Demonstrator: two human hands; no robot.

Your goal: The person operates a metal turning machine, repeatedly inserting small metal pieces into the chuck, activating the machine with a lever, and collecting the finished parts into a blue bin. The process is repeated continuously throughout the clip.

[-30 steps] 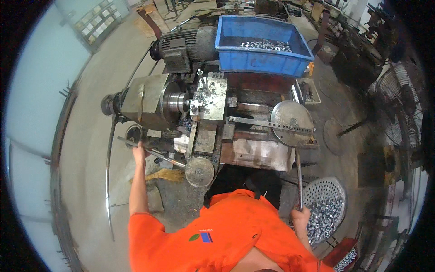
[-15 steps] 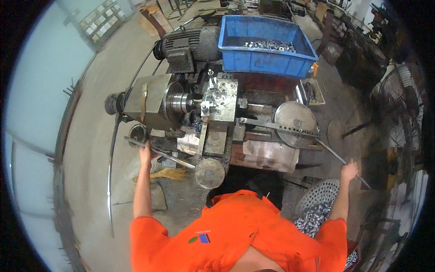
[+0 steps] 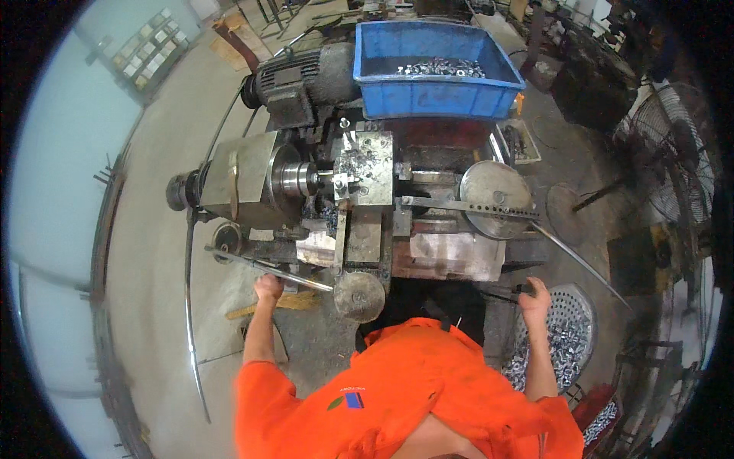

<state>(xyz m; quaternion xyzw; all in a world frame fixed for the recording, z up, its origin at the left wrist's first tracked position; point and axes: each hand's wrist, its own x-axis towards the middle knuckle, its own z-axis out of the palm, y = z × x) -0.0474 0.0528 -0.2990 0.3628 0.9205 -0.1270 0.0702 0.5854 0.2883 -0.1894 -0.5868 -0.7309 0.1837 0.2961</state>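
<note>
I stand at a grimy metal lathe (image 3: 344, 191) in an orange work shirt. My left hand (image 3: 268, 287) is closed around a long steel lever rod (image 3: 260, 264) that runs along the machine's front left. My right hand (image 3: 534, 294) grips a short dark handle (image 3: 501, 294) at the machine's front right. Just above that hand a long thin bar (image 3: 581, 264) slants away from a round metal disc (image 3: 495, 199). A round handwheel (image 3: 359, 296) sits between my arms.
A blue plastic bin (image 3: 436, 73) with several metal parts rests on the back of the machine beside the motor (image 3: 294, 80). A perforated round basket (image 3: 562, 340) of small metal pieces stands on the floor at my right. A fan (image 3: 677, 161) is farther right.
My right hand let go of the long thin bar and moved left to the short dark handle. The bar swung outward to the right. My left hand stayed on the lever rod.
</note>
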